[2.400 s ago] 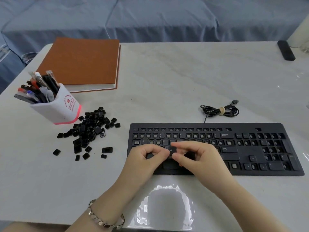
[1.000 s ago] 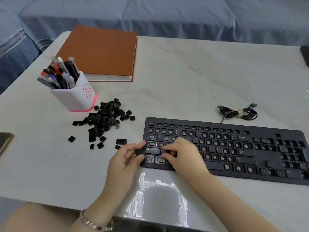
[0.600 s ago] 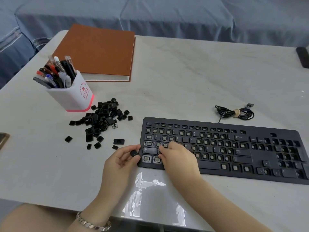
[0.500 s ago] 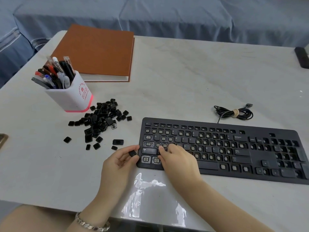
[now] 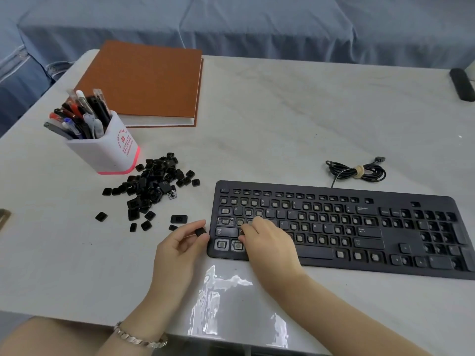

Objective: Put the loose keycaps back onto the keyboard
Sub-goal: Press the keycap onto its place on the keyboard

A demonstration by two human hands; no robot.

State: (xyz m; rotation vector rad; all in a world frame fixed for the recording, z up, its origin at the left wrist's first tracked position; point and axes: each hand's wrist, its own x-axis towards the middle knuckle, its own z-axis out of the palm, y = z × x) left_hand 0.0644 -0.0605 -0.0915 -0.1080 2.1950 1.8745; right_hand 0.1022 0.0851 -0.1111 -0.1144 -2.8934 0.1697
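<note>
At the left of the frame, a white pen holder [image 5: 108, 150] full of pens stands on the pale table [image 5: 282, 111]. A brown hardcover notebook [image 5: 144, 80] lies above it, toward the upper left. Just right of the holder's base, a heap of loose black keycaps [image 5: 151, 186] spreads over the table, with a few strays below it.

Lower centre, the left hand [image 5: 180, 250], a bracelet [image 5: 140, 339] on its wrist, pinches one small black keycap [image 5: 200, 232] between thumb and fingertips, just beside the left edge of the keyboard [image 5: 359, 227]. The right hand [image 5: 270, 242] lies on the keyboard's lower left rows with bent fingers, tips down near the Z key. I cannot tell whether it grips anything. Many key sockets stand bare.

Above the keyboard, a bundled black cable [image 5: 357, 172] lies coiled. At the upper right edge lies a black remote [image 5: 461, 84].
</note>
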